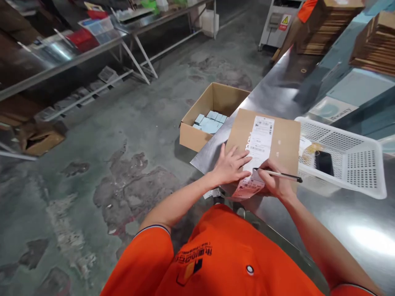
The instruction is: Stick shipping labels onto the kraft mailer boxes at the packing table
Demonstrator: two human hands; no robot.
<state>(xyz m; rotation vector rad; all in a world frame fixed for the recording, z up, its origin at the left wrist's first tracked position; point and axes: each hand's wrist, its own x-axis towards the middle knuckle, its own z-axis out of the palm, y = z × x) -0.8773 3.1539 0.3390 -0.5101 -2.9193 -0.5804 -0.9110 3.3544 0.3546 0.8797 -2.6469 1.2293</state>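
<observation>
My left hand lies flat with its fingers spread, pressing on a white shipping label stuck to a brown cardboard mailer. My right hand grips a black and silver pen, with its tip on the label's lower part. A pinkish printed slip hangs from the label over the mailer's near edge. The mailer lies on a stainless steel table, and my hands hide part of the label.
An open cardboard box of pale blue packages stands beside the table. To the right, a white perforated plastic basket holds a black phone. Stacked flat cardboard rises at upper right, near a person in an orange shirt.
</observation>
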